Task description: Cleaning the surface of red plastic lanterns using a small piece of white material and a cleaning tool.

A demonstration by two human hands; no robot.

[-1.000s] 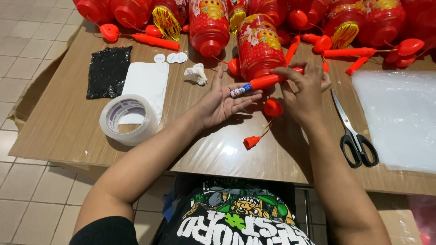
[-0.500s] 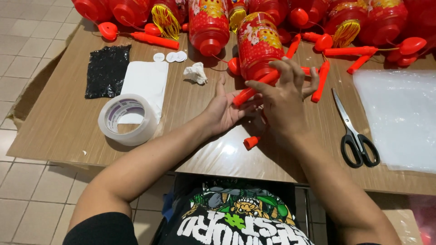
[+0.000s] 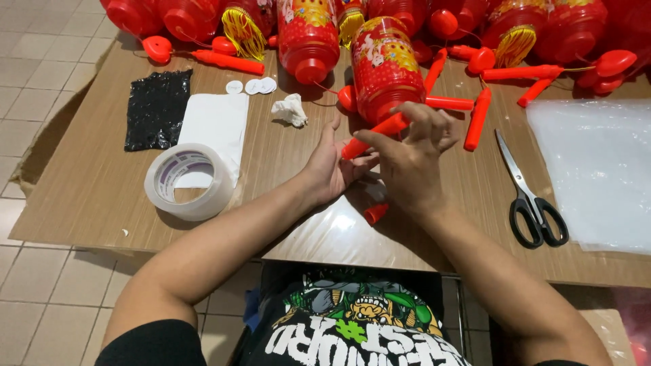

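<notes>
Both hands meet over the counter (image 3: 285, 159). The left hand (image 3: 330, 169) and the right hand (image 3: 407, 159) each close their grip on one red stick (image 3: 374, 135), held tilted just in front of a red lantern (image 3: 383, 68). A small red cap (image 3: 375, 213) lies under the hands. A tape roll (image 3: 190, 181) sits at the left, scissors (image 3: 532, 196) at the right.
</notes>
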